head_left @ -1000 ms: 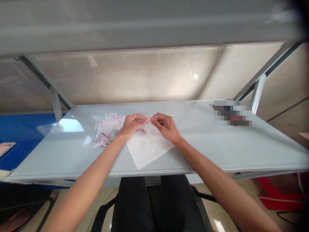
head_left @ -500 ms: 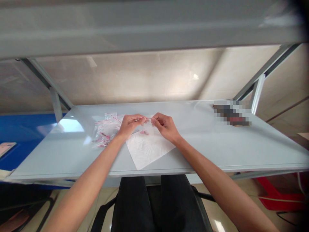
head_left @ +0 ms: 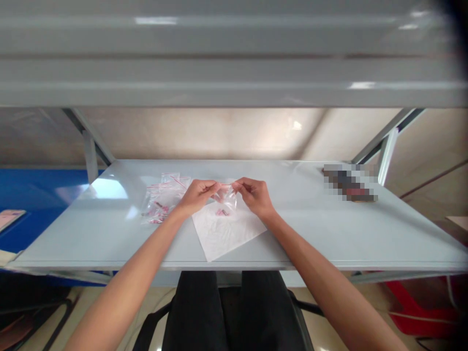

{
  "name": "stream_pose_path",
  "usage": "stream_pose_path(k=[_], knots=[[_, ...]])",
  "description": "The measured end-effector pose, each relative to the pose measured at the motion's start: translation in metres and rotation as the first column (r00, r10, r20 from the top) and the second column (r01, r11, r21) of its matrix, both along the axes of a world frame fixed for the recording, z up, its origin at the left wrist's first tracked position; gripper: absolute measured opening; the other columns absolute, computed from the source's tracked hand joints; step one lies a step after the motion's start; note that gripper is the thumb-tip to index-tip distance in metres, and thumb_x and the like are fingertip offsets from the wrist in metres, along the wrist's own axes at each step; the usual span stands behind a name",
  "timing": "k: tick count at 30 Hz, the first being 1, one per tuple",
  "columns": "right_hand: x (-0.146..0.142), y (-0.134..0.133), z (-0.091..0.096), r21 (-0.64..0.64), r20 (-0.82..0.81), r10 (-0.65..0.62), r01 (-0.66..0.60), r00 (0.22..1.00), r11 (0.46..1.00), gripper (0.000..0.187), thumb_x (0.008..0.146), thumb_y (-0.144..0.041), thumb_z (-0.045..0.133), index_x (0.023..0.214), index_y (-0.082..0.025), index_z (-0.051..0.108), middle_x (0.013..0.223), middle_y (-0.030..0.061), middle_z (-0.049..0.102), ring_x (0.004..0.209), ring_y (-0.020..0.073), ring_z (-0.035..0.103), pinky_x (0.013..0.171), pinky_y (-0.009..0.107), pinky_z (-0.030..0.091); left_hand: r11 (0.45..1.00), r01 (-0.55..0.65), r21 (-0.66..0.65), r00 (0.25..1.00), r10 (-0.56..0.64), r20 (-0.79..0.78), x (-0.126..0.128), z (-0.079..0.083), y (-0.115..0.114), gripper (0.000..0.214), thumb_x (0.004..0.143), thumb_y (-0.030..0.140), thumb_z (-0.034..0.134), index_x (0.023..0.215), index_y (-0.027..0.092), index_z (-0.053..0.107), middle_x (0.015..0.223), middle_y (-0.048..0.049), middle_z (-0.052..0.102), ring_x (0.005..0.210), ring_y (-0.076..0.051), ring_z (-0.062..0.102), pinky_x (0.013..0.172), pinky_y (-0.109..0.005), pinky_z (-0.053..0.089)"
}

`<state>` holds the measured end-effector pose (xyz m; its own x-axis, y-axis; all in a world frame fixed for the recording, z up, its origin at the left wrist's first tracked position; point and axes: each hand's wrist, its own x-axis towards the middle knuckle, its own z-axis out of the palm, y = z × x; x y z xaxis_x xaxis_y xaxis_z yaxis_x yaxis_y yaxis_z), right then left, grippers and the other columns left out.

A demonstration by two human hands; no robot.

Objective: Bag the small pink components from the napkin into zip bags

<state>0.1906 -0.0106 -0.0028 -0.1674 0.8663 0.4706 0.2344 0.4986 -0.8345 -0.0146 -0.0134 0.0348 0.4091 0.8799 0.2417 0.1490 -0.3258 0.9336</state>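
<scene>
My left hand (head_left: 197, 194) and my right hand (head_left: 253, 195) pinch the top corners of a small clear zip bag (head_left: 227, 194) with a red strip along its mouth. The bag hangs between my fingers just above a white paper sheet (head_left: 226, 229) on the grey table (head_left: 329, 229). Small pinkish pieces (head_left: 222, 212) lie on the sheet under the bag. Left of my left hand lies a pile of small clear bags (head_left: 163, 198) with red strips and pink contents.
A blurred-out dark object (head_left: 349, 183) rests at the table's far right. A grey shelf (head_left: 234, 73) runs overhead on slanted grey struts (head_left: 87, 146). A blue surface (head_left: 36, 195) lies to the left, a red object (head_left: 420, 302) on the floor at right.
The view has tilted, so everything sits a little lower in the picture. Both hands stay pinched on the bag, which now hangs more visibly between them; the pink pieces show on the sheet.
</scene>
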Motion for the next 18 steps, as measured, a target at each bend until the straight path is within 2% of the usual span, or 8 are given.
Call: stream_pose_path(k=[3,5,8,10,12,14,16,18], knots=[[0.004,0.0,0.0,-0.126,0.02,0.085,-0.082,0.996,0.989,0.043,0.096,-0.055,0.054,0.091,-0.017,0.073,0.077,0.0052,0.075,0.054,0.0129,0.06,0.054,0.025,0.045,0.992,-0.128,-0.02,0.99,0.127,-0.056,-0.022,0.024,-0.014,0.047,0.086,0.056,0.068,0.1,0.012,0.078,0.08,-0.0097,0.076,0.063,-0.018,0.07,0.06,-0.029,0.058],[0.006,-0.001,0.002,-0.12,0.114,0.143,-0.129,0.983,0.984,0.036,0.095,-0.05,0.058,0.102,-0.019,0.075,0.096,0.007,0.078,0.068,0.0153,0.068,0.062,0.026,0.05,0.963,-0.268,0.019,0.956,0.268,-0.12,-0.052,0.035,-0.021,0.048,0.085,0.053,0.07,0.111,0.014,0.076,0.082,-0.0092,0.076,0.063,-0.018,0.07,0.059,-0.029,0.057],[0.008,-0.003,0.002,-0.052,0.321,0.163,-0.154,0.933,0.987,0.026,0.093,-0.038,0.063,0.109,-0.023,0.077,0.111,0.0066,0.077,0.083,0.0175,0.069,0.075,0.029,0.052,0.917,-0.379,0.123,0.867,0.399,-0.298,-0.11,0.035,-0.021,0.051,0.079,0.048,0.075,0.12,0.017,0.073,0.09,-0.009,0.078,0.07,-0.02,0.071,0.065,-0.031,0.057],[0.007,-0.003,-0.001,-0.01,0.413,0.138,-0.148,0.9,0.989,0.024,0.092,-0.031,0.064,0.11,-0.023,0.077,0.106,0.0071,0.077,0.083,0.018,0.068,0.077,0.031,0.052,0.899,-0.38,0.218,0.754,0.438,-0.489,-0.145,0.028,-0.014,0.042,0.076,0.047,0.074,0.106,0.018,0.079,0.099,-0.0104,0.079,0.08,-0.024,0.072,0.073,-0.034,0.057],[0.006,-0.002,-0.006,0.047,0.455,0.107,-0.145,0.884,0.988,0.022,0.091,-0.025,0.063,0.108,-0.022,0.078,0.101,0.0073,0.077,0.085,0.019,0.068,0.078,0.031,0.052,0.888,-0.352,0.296,0.641,0.459,-0.615,-0.168,0.023,-0.005,0.041,0.078,0.045,0.068,0.108,0.019,0.078,0.107,-0.0116,0.078,0.09,-0.028,0.072,0.083,-0.039,0.056],[0.005,-0.002,-0.009,0.096,0.464,0.091,-0.153,0.881,0.984,0.022,0.091,-0.022,0.062,0.106,-0.021,0.078,0.102,0.0068,0.078,0.088,0.0197,0.068,0.079,0.032,0.053,0.872,-0.279,0.401,0.557,0.487,-0.673,-0.178,0.022,0.005,0.048,0.075,0.043,0.069,0.115,0.017,0.076,0.117,-0.0134,0.074,0.109,-0.032,0.067,0.099,-0.045,0.049],[0.006,-0.003,-0.011,0.12,0.468,0.094,-0.169,0.879,0.978,0.023,0.094,-0.024,0.059,0.106,-0.022,0.078,0.108,0.0065,0.077,0.093,0.0206,0.069,0.08,0.032,0.054,0.879,-0.185,0.439,0.53,0.466,-0.708,-0.177,0.026,0.017,0.062,0.071,0.044,0.071,0.128,0.017,0.069,0.132,-0.0141,0.067,0.126,-0.033,0.058,0.112,-0.047,0.039],[0.006,-0.004,-0.011,0.122,0.485,0.097,-0.177,0.869,0.977,0.024,0.096,-0.029,0.058,0.104,-0.023,0.079,0.114,0.0066,0.076,0.099,0.022,0.069,0.08,0.033,0.055,0.925,-0.117,0.362,0.529,0.367,-0.765,-0.172,0.034,0.029,0.076,0.067,0.045,0.074,0.137,0.018,0.061,0.143,-0.0151,0.059,0.134,-0.033,0.051,0.114,-0.045,0.037]])
